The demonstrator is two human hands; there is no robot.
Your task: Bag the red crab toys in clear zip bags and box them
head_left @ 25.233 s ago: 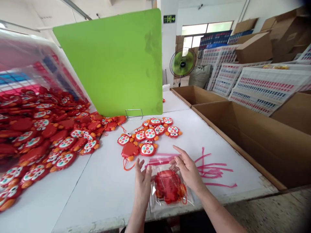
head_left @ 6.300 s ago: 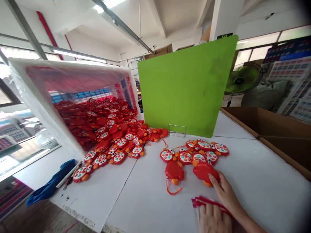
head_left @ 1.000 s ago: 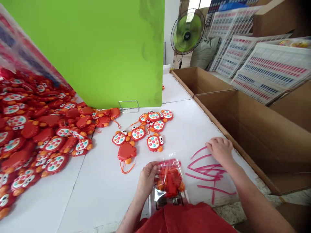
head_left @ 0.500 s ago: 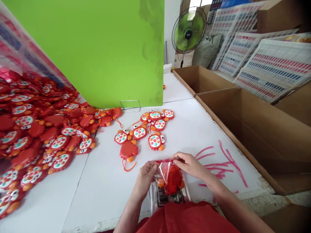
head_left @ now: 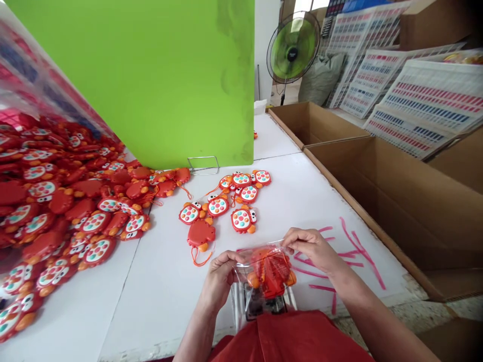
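Near the front edge of the table, a clear plastic bag [head_left: 244,271] is stretched between my two hands. Inside it lies a red crab-shaped toy [head_left: 274,271] with orange claws, its plain back facing up. My left hand [head_left: 222,274] pinches the bag's left upper corner. At the upper right corner, my right hand [head_left: 311,247] has the plastic between thumb and fingers. Below the toy, a stack of clear bags [head_left: 238,306] with dark print sits against my red clothing. Several loose crab toys, one of them a face-up toy [head_left: 241,219], lie just beyond my hands.
A large heap of crab toys [head_left: 86,221] covers the left side. Behind the table's middle stands a green panel [head_left: 169,85] with a wire stand [head_left: 204,165] at its foot. Open cardboard boxes [head_left: 362,156] line the right edge. A fan [head_left: 292,53] stands farther back.
My right hand has moved right and slightly away from me, and my left hand a little left. The bag's upper edge is now pulled wider, and the toy's back shows more plainly.
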